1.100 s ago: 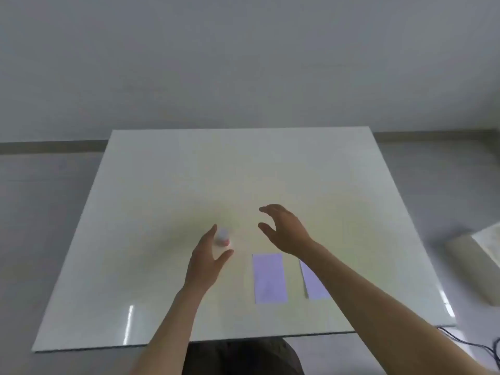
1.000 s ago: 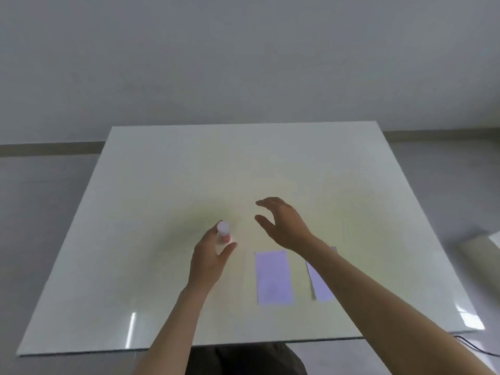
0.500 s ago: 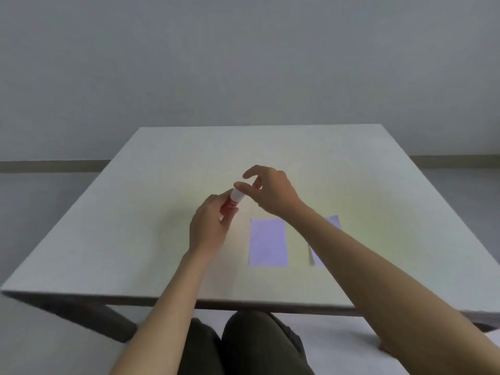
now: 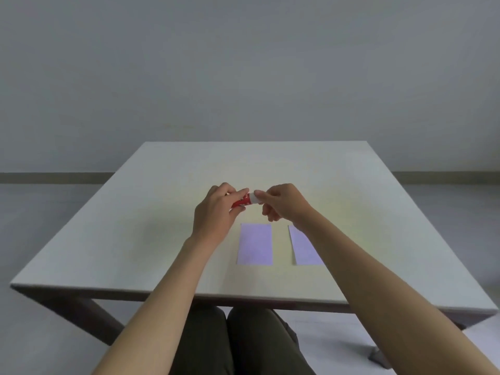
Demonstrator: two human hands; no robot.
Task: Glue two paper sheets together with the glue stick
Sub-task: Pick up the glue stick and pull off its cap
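Note:
A red glue stick (image 4: pixel 242 200) with a white cap (image 4: pixel 254 198) is held level above the white table (image 4: pixel 135 234). My left hand (image 4: pixel 216 215) grips its red body. My right hand (image 4: pixel 284 205) pinches the white cap with thumb and fingers. Two pale purple paper sheets lie flat side by side nearer to me: the left sheet (image 4: pixel 255 244) is fully visible, and the right sheet (image 4: pixel 303 250) is partly covered by my right forearm.
The table's near edge (image 4: pixel 243 299) runs just above my knees. A plain grey wall stands behind the table, with a baseboard strip (image 4: pixel 54 176) along the floor. A table foot (image 4: pixel 378 357) shows at lower right.
My left hand took the glue stick off the table and tipped it level. My right hand came in and closed on its cap. The head view tilted up.

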